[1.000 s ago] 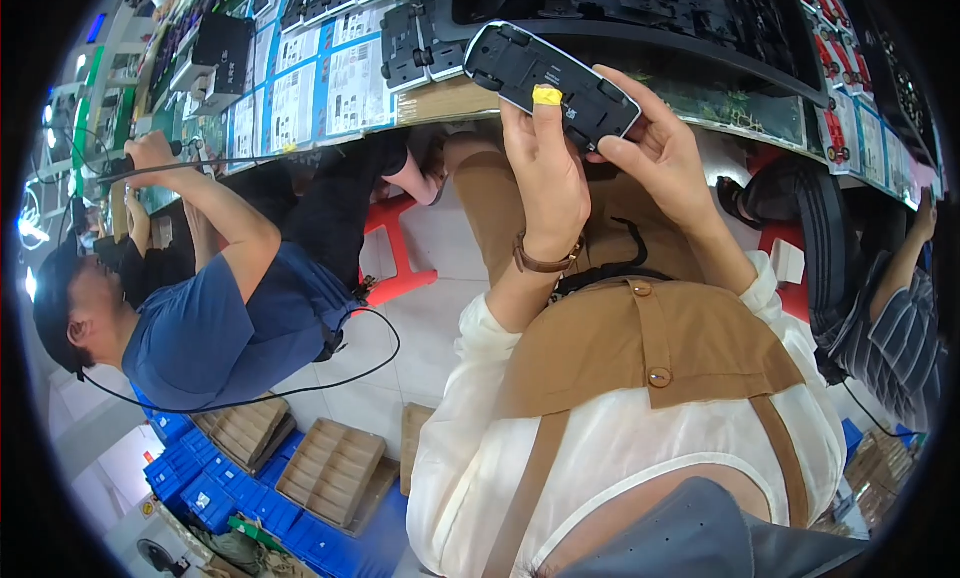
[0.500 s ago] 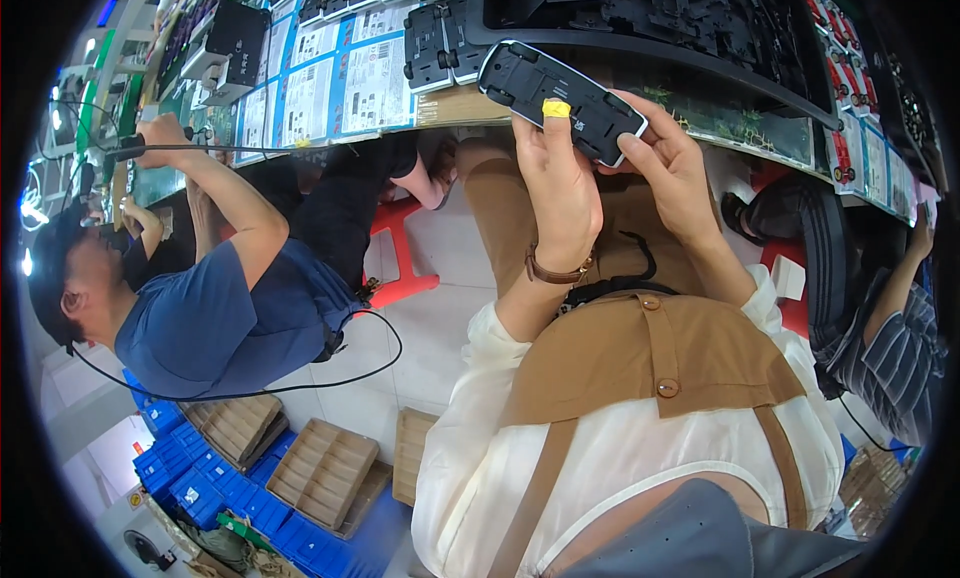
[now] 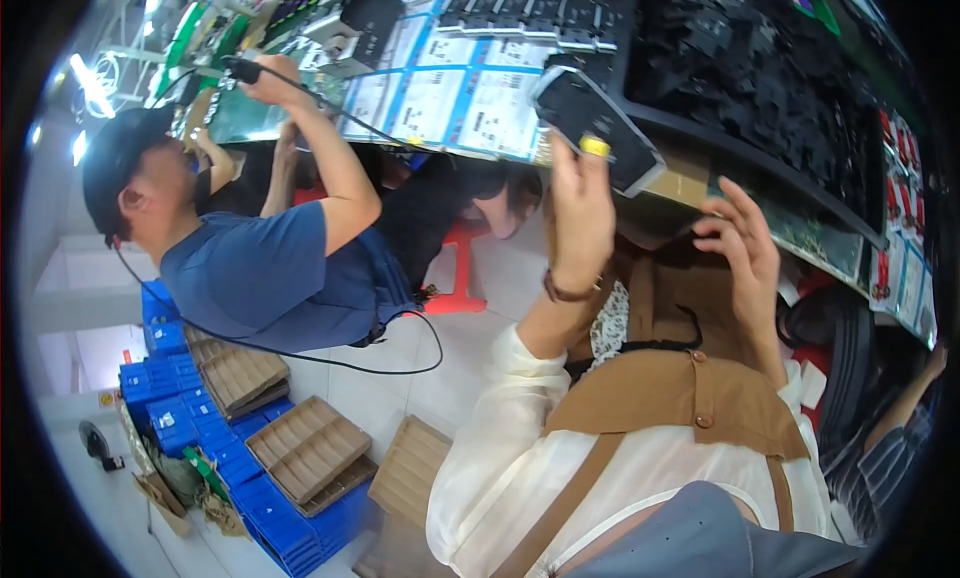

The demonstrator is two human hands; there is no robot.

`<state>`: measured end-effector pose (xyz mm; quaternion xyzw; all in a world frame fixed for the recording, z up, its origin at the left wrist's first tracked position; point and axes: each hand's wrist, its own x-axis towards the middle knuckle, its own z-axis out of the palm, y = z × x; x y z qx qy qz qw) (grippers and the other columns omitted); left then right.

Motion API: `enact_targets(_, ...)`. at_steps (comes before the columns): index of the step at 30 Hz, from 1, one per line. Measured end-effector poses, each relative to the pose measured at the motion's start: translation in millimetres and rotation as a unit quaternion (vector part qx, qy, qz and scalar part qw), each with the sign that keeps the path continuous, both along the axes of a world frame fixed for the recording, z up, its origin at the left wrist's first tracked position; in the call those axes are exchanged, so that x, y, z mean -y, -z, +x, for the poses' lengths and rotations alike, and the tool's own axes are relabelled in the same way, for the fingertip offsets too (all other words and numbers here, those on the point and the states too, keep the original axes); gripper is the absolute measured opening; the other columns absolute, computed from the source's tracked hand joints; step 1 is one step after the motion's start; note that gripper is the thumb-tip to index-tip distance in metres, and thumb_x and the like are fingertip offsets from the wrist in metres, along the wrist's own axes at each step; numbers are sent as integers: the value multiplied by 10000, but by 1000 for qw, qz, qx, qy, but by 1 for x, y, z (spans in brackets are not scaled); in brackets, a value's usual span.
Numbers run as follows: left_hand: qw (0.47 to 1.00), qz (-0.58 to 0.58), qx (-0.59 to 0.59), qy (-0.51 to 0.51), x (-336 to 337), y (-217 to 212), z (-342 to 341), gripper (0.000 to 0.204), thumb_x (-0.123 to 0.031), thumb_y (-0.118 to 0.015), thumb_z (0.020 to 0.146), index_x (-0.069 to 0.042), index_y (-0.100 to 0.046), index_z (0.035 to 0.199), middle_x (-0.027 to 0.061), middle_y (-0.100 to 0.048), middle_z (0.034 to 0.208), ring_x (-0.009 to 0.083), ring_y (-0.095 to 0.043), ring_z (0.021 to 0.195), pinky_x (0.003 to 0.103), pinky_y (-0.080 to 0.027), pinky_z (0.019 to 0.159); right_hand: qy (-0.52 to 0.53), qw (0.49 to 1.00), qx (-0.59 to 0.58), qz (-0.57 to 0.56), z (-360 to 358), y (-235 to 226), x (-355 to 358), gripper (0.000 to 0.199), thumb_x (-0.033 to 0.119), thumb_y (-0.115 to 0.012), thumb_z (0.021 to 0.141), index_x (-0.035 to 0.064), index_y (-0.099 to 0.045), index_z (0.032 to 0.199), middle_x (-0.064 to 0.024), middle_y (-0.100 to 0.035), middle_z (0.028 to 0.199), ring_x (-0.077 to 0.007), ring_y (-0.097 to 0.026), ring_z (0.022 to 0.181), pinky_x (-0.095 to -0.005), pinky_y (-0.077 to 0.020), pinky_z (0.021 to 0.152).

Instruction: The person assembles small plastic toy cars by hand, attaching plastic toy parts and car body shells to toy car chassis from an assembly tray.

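A toy car [image 3: 610,118] with a black underside and a pale rim is tilted up in front of the bench edge. My left hand [image 3: 583,218] grips it by its lower side. A yellow wrap [image 3: 595,146] covers the tip of that thumb. To the right, apart from the car, my right hand [image 3: 742,246] is raised with its fingers spread and holds nothing. Motion blurs the car's details. Just beyond it stands a large black tray [image 3: 700,143], heaped with black plastic parts.
Similar toy cars [image 3: 540,16] stand in rows at the back over printed blue-and-white sheets [image 3: 490,108]. Red parts [image 3: 883,198] lie at the right. A co-worker in blue [image 3: 270,268] sits left beside a red stool [image 3: 460,273]. Brown divided trays [image 3: 310,443] and blue crates [image 3: 275,523] lie behind.
My right hand has let go of the toy car and moved off to the right. The car stays in my left hand. The whole view has shifted and turned.
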<state>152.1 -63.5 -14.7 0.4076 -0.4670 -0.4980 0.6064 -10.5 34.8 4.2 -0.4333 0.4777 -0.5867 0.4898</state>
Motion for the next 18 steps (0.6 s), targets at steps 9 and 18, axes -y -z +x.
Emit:
enact_targets(9,922,-39,302,-238,257,34,179,315,-106,-545,839,22,-428,1102,185,-556,1001,289,-561,906,348,-432,801,139,982,-116,50,-65,18,-29,305,68,-473,908,-16,-498,1200,-75,-595,923,-97,-553,789,-212,-455,708)
enact_targets(18,879,5,428,-208,410,77,254,242,-166,-542,811,-48,-653,991,213,-647,871,317,-635,842,361,-477,744,225,960,-140,88,-109,34,-44,230,108,-486,922,-26,-557,1095,-45,-570,857,-88,-531,759,-210,-439,721)
